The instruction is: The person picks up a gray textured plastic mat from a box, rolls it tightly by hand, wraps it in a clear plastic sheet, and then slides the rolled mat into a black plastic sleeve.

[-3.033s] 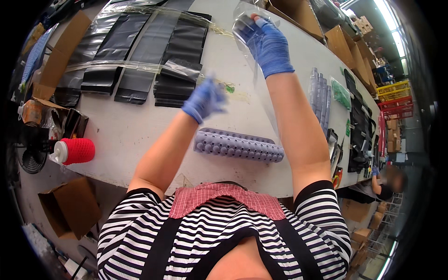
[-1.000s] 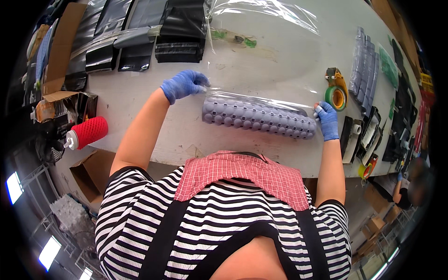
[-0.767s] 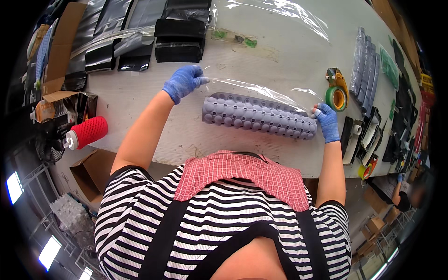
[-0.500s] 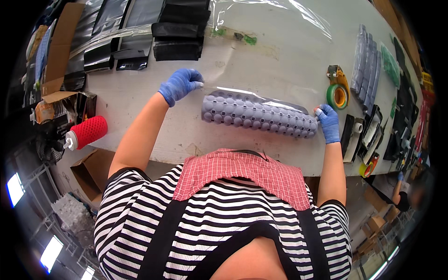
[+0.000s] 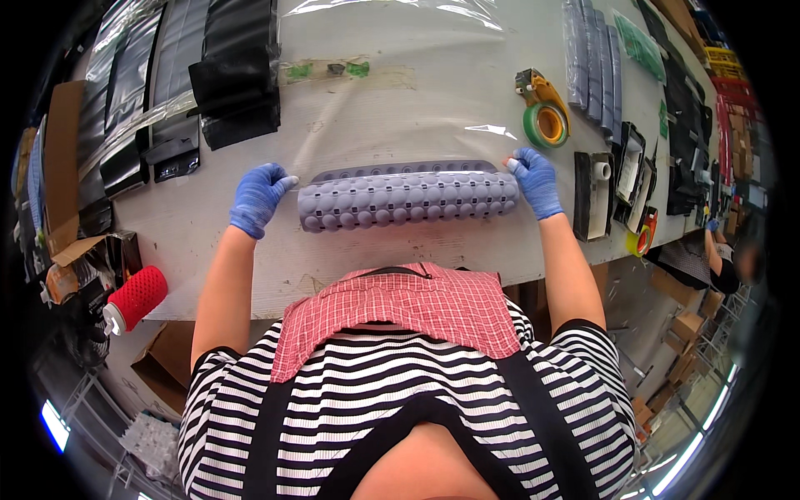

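My left hand has come down closer to the left end of the knobbly grey roll, where half a second ago it was above that end, and now both hands sit about level, one at either end. My head has swung, too, so the whole table slants the other way; the roll lies straight across in front of me. Left fingers closed in a pinch, right hand pinching as well, both on the near edge of the clear film as far as I can make out, though it's so see-through at the left that I judge by the pose. That bright line along the roll's upper side looks like the film coming down onto it, so I'd call it lined up end to end, with nothing fastened that I can see. Room, then: a bare strip between the roll and the near edge, enough to bring it closer, but my apron is right below. Open table off my left hand as far as the red bottle; black pouches beyond. Tighter right: tape dispenser just past my fingers, black tray beside my wrist.
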The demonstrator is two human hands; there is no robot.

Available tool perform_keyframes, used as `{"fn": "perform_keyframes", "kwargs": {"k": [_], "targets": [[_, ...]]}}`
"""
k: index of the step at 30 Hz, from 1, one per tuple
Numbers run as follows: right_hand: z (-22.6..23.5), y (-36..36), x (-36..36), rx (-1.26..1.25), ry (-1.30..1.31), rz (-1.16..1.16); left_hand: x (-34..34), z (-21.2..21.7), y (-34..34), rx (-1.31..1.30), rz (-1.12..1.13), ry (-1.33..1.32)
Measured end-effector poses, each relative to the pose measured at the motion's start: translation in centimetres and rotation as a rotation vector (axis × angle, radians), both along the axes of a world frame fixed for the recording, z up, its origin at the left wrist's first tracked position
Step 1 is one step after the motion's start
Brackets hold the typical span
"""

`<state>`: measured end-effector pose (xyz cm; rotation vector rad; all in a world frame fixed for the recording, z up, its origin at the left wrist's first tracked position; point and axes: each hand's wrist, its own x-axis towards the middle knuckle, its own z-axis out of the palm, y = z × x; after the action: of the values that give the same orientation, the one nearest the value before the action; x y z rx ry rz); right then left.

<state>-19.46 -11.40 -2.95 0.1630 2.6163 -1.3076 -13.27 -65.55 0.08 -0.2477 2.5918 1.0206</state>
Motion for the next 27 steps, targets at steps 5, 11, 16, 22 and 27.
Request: {"fn": "perform_keyframes", "kwargs": {"k": [5,11,16,22,27], "targets": [[-0.4,0.1,0.0,0.036,0.027,0.002,0.1,0.0,0.5,-0.011,0.034,0.031],[2.4,-1.9,-0.2,0.322,0.024,0.086,0.5,0.5,0.8,-0.141,0.029,-0.01],[2.7,-3.2,0.1,0.506,0.251,-0.085,1.4,0.2,2.4,-0.412,0.169,0.486],[1.3,-1.8,0.0,0.539,0.408,0.293,1.7,-0.2,2.1,-0.551,-0.4,0.524],[2.0,0.1,-0.6,0.354,0.304,0.514,1.2,0.8,0.8,-0.122,-0.445,0.266]]}}
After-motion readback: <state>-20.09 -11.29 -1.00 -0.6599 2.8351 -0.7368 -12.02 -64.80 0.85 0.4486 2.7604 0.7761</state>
